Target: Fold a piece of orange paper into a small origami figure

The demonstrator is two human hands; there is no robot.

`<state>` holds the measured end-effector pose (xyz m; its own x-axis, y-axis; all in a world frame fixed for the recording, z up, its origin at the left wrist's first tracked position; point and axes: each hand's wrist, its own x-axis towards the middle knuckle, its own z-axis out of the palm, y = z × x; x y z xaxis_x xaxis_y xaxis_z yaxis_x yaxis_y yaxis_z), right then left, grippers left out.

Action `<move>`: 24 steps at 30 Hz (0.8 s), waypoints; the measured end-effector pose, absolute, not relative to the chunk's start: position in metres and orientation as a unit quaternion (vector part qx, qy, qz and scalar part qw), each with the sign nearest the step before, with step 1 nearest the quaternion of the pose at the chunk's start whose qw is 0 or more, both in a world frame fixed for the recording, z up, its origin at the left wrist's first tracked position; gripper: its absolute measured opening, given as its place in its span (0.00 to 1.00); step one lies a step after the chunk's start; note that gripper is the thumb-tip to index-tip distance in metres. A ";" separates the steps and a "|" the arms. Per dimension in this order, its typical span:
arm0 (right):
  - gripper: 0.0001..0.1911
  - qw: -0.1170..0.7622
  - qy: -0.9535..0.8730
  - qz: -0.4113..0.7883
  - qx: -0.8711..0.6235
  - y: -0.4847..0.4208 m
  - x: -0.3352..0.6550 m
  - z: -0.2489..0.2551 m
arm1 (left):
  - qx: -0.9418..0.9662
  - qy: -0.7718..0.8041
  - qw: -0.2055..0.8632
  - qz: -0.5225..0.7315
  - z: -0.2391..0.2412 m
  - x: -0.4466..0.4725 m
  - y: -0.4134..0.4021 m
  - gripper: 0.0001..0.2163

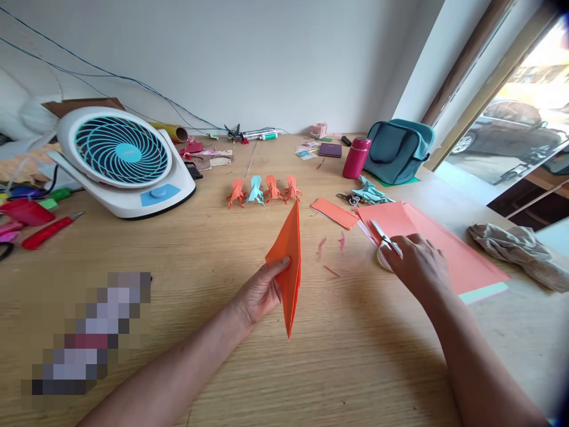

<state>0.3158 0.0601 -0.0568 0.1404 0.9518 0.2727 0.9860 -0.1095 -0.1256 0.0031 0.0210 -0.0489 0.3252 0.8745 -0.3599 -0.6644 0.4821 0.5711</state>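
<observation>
My left hand [262,292] pinches a folded orange paper [288,267], a long narrow diamond held upright above the wooden table [178,267]. My right hand [418,267] rests on a pair of scissors [384,238] lying on a stack of orange paper sheets [444,249]; its fingers are curled over the handles. A row of small folded paper figures [264,190], orange with one light blue, stands further back in the middle.
A white and blue desk fan [124,157] stands at the back left, a red utility knife [48,231] beside it. A pink flask [355,157], a teal bag [398,151], a smaller orange sheet [334,212] and a crumpled cloth [520,252] lie to the right. Paper scraps [331,249] dot the table.
</observation>
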 end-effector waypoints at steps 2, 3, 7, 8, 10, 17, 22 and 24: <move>0.15 0.263 -0.692 0.043 -0.670 0.051 0.292 -0.050 | 0.171 0.337 0.781 0.498 -0.050 0.005 0.021 0.11; 0.15 0.307 -0.712 0.118 -0.621 0.045 0.278 -0.046 | 0.179 0.348 0.770 0.503 -0.051 0.007 0.020 0.13; 0.18 0.341 -0.719 0.420 -0.436 0.021 0.233 -0.035 | 0.283 0.385 0.685 0.550 -0.047 0.011 0.014 0.16; 0.19 0.349 -0.712 0.465 -0.394 0.017 0.226 -0.035 | 0.332 0.383 0.649 0.567 -0.045 0.011 0.012 0.15; 0.19 0.352 -0.684 0.554 -0.319 0.012 0.218 -0.038 | 0.452 0.356 0.569 0.588 -0.041 0.009 0.009 0.10; 0.25 0.317 -0.637 0.658 -0.247 0.018 0.217 -0.055 | 0.725 0.191 0.463 0.473 -0.028 -0.002 0.008 0.06; 0.22 0.265 -0.641 0.685 -0.221 0.023 0.220 -0.052 | 0.777 0.201 0.459 0.381 -0.021 -0.006 0.009 0.10; 0.20 0.255 -0.623 0.713 -0.194 0.026 0.221 -0.050 | 0.784 0.208 0.473 0.343 -0.019 -0.008 0.010 0.09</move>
